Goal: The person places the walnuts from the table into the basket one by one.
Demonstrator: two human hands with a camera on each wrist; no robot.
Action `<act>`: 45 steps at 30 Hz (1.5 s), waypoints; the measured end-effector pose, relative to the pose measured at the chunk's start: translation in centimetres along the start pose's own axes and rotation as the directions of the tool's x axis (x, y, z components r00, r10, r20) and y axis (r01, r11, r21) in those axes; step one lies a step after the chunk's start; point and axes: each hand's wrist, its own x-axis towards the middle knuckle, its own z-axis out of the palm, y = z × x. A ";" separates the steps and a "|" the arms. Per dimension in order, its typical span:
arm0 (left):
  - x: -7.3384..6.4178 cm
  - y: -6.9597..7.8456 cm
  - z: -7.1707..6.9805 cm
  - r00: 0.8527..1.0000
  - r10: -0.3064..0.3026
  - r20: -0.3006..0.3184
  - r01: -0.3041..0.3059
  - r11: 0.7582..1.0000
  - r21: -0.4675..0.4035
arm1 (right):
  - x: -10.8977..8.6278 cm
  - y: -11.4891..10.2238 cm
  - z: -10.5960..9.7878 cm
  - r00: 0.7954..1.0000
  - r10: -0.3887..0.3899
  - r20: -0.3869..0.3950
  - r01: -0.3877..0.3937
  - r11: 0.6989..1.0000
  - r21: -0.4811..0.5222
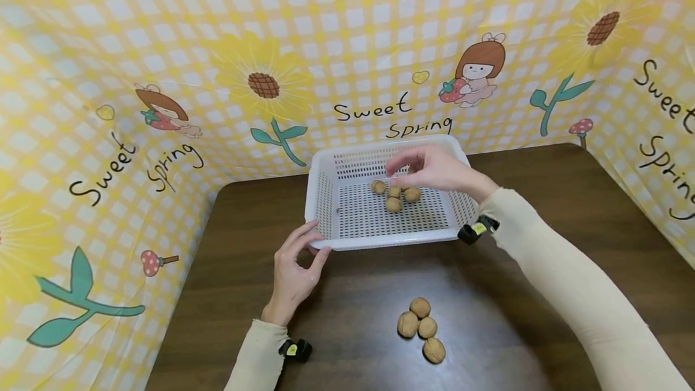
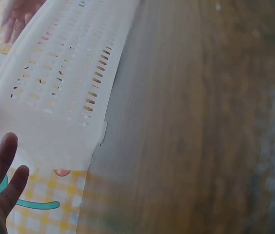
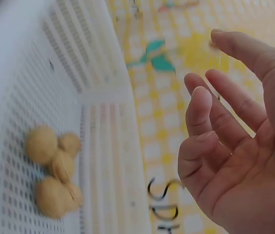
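Note:
A white slotted plastic basket [image 1: 399,238] stands on the table with several walnuts [image 1: 393,204] lying on its floor, grouped together in the right wrist view. My left hand [image 1: 295,273] holds the basket's near left corner, fingers over the rim and thumb at the front side. Above the basket hovers my right hand [image 1: 434,168], its fingers loosely bent and apart from the thumb. Nothing sits between those fingers in the right wrist view, where the whole palm shows. Several more walnuts [image 1: 427,327] lie in a cluster on the tabletop in front of the basket.
The dark wooden table [image 1: 244,216] reaches back to a yellow checked cloth [image 1: 347,47] printed with flowers and words, which hangs behind and at both sides. The basket's far side is close to that cloth. A black strap with a small device sits on each wrist.

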 end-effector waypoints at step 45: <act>0.0 0.0 0.1 1.000 -0.017 0.000 0.017 1.000 0.013 | -13.1 6.3 14.5 0.923 -0.123 0.365 0.078 0.988 0.134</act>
